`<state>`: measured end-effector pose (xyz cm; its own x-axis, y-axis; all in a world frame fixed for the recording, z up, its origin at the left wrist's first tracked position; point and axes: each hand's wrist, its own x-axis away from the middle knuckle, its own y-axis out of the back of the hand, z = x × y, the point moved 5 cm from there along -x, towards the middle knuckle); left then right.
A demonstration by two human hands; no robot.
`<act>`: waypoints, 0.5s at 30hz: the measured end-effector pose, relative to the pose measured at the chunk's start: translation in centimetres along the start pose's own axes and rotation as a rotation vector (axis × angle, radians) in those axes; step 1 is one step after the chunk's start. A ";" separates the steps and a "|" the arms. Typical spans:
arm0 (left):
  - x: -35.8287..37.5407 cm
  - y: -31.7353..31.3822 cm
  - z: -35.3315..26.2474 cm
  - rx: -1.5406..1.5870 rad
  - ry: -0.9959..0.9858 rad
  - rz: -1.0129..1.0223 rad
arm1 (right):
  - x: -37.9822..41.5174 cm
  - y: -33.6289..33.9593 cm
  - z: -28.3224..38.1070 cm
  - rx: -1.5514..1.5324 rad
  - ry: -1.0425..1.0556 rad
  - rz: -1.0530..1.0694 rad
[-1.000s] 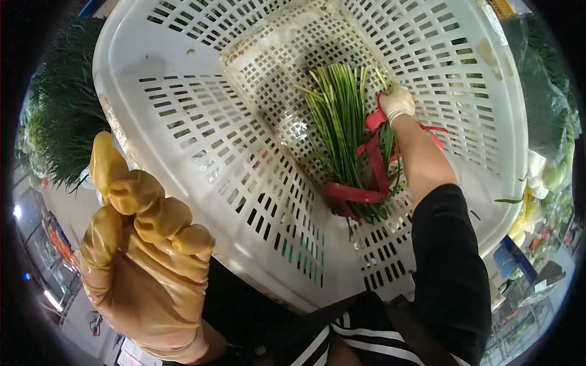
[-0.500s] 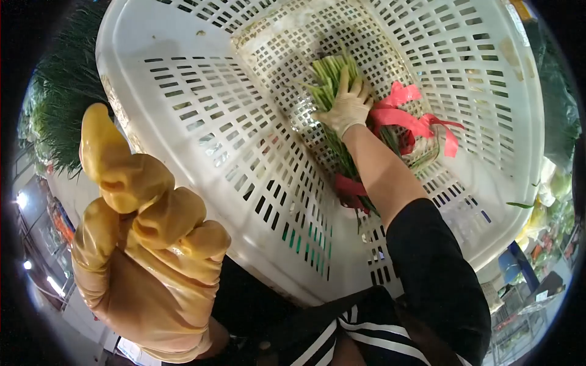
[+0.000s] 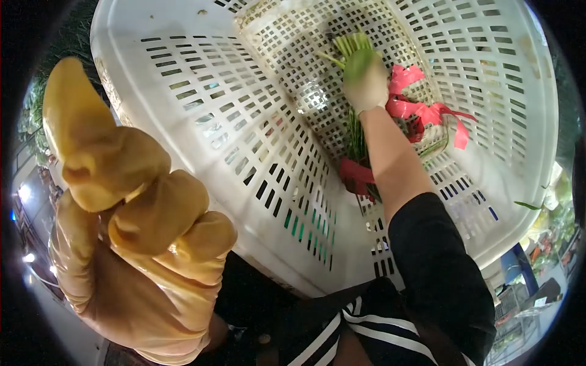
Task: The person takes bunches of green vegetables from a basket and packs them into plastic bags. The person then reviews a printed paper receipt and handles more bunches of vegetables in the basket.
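Observation:
Inside a white plastic basket (image 3: 262, 238), my right hand (image 3: 366, 88) in a thin pale glove is closed round a bunch of long green stems (image 3: 353, 44). Its fingers are blurred, with a green smear over them. The pale cut ends point away from me, and a dark red band (image 3: 357, 174) lies across the lower part of the bunch. Close to the camera, my left hand (image 3: 140, 207) wears a wrinkled yellowish glove. Its index finger sticks up while the others curl toward the palm; nothing shows in it.
Crumpled pink-red ribbon (image 3: 421, 113) lies in the basket right of my right forearm. Dark leafy greens (image 3: 70, 46) stand beyond the left rim. A loose green leaf piece (image 3: 528, 205) rests at the right rim, with more vegetables outside it.
My right hand and the bunch's cut ends have moved slightly up and right in view. My left hand has come closer to the camera, its index finger tilting left.

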<state>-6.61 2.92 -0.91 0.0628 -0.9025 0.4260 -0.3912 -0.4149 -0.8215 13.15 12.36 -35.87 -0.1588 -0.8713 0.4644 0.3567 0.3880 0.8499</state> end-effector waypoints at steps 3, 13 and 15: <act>-0.5 -1.5 0.0 -0.008 0.013 -0.010 | -2.1 0.1 -1.2 -0.057 -0.027 0.025; -0.4 -0.7 -2.1 -0.139 0.001 -0.184 | -5.0 -0.3 -6.7 -0.785 0.035 0.104; -1.4 0.9 -2.5 -0.133 0.016 -0.126 | -3.1 2.1 -5.1 -1.004 0.096 0.168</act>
<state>-9.32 4.10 -1.28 0.1051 -0.8420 0.5292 -0.4988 -0.5050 -0.7044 19.09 14.29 -36.79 0.0227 -0.8664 0.4988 0.9814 0.1145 0.1542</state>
